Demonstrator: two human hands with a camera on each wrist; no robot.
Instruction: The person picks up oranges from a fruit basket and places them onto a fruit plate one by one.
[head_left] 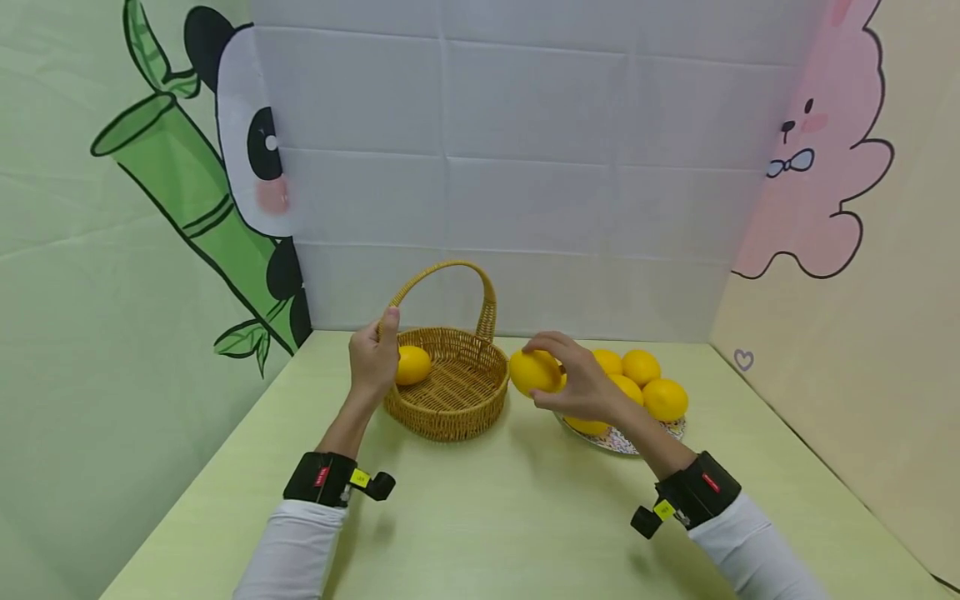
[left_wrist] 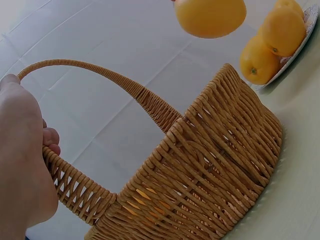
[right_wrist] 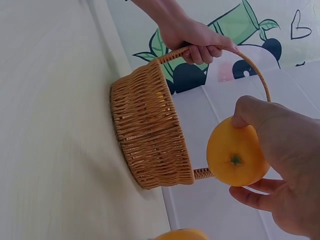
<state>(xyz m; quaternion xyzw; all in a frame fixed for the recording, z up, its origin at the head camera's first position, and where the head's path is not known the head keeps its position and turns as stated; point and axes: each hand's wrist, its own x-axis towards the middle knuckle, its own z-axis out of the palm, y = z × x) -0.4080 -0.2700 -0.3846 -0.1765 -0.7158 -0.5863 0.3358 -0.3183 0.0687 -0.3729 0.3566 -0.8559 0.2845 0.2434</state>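
Observation:
My left hand (head_left: 373, 358) grips the left side of the arched handle of a wicker basket (head_left: 447, 423); the fingers curl round the handle in the right wrist view. Inside the basket, against its left wall, lies one orange (head_left: 413, 365), partly hidden by that hand. My right hand (head_left: 583, 379) holds another orange (right_wrist: 236, 155) between thumb and fingers, raised above the table just right of the basket's rim. Its green stem end faces the right wrist camera. Behind and below the right hand, several oranges (head_left: 665, 400) are piled on a patterned plate (head_left: 621, 443).
Basket and plate stand on a pale yellow-green table (head_left: 480, 517), near its back edge. A white cloth wall (head_left: 525, 167) rises behind, with a green panda-print panel (head_left: 150, 333) on the left and a cream panel (head_left: 840, 375) on the right.

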